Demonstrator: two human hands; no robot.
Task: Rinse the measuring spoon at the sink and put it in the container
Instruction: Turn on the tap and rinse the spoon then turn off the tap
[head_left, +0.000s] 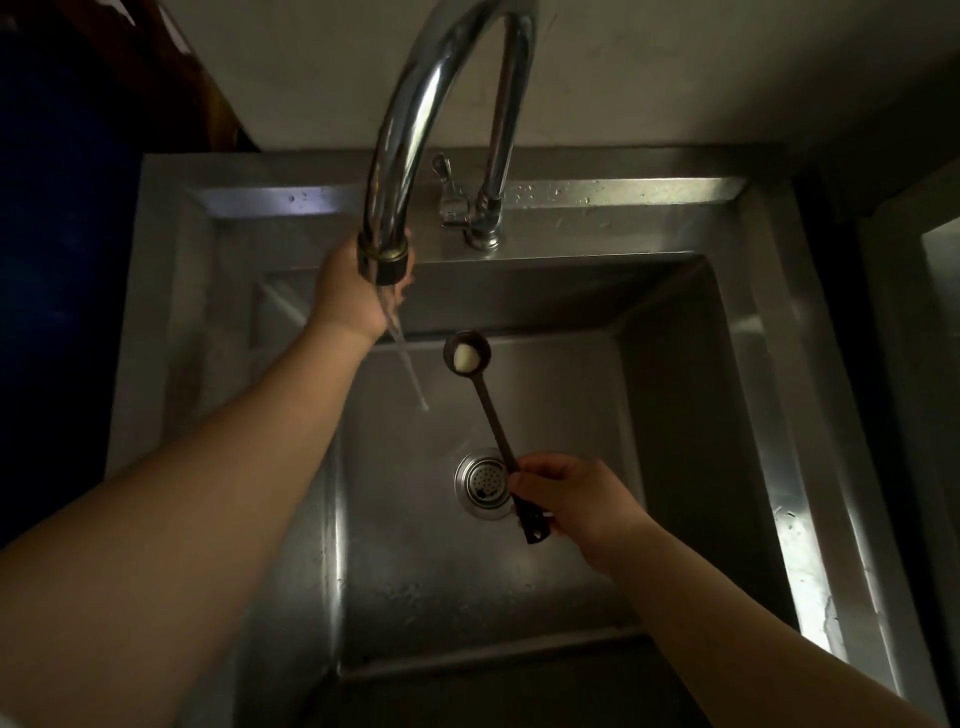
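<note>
A dark long-handled measuring spoon (493, 421) is held over the steel sink (675, 395), its bowl up and away from me with a white lump inside. My right hand (566, 499) grips the lower end of its handle above the drain. My left hand (353, 296) reaches behind the spout end of the curved chrome tap (410, 130); its fingers are hidden by the spout. A thin stream of water (408, 364) runs from the spout and falls just left of the spoon bowl, not touching it. No container is in view.
A round perforated drain strainer (480, 480) sits in the basin floor. The tap lever (447, 176) stands at the back rim beside the tap base. A pale wall rises behind the sink, and dark surfaces lie to the left and right.
</note>
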